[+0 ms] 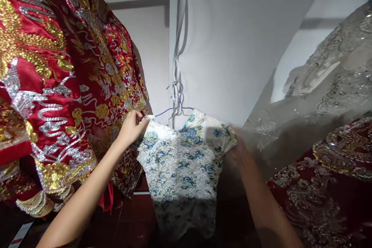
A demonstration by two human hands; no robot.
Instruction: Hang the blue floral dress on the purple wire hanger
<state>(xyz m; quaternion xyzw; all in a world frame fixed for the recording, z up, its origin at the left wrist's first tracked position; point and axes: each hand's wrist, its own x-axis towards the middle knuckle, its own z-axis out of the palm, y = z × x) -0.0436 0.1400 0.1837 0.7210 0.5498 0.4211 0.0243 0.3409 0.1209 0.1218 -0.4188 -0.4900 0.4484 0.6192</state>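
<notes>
Pinching the dress (181, 159) at its shoulder, the left hand (132, 127) steadies it on the hanger (174, 109), just beside the red robe (58, 85). Step in hand looks like straightening the dress. Right hand (242, 159) is blurred at the other sleeve; its grip cannot be told. Next likely calls for an even tug on both shoulders.

The floral dress (183, 162) hangs on a blue wire hanger (174, 109) in a narrow gap. A red embroidered garment (58, 85) crowds close on the left, touching the left hand (132, 126). A sheer sequinned fabric (319, 97) and a dark red beaded garment (325, 186) press in from the right. Above the hanger, only a white cord (178, 38) crosses the bare wall (232, 38); that space is free.
</notes>
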